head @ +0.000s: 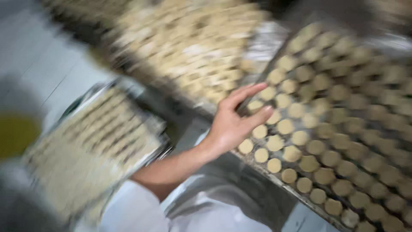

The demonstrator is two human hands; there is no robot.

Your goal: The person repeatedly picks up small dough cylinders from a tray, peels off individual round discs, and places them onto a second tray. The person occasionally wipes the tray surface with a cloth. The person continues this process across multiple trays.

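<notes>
The whole view is motion-blurred. My left hand [234, 122] reaches in from the lower left on a bare forearm with a white sleeve. Its fingers are spread, and the fingertips rest on the round pale biscuits [285, 126] at the left edge of a large dark baking tray [274, 178]. That tray slopes down to the right and is packed with rows of several such biscuits. Nothing seems to be gripped in the hand. My right hand is not in view.
A second tray [184, 43] of small pale dough pieces lies at the top centre. A third tray [86, 146] of similar pieces is at the lower left. Shiny metal sheet [223, 193] shows below the hand, and a yellow blur [15, 133] sits at the far left.
</notes>
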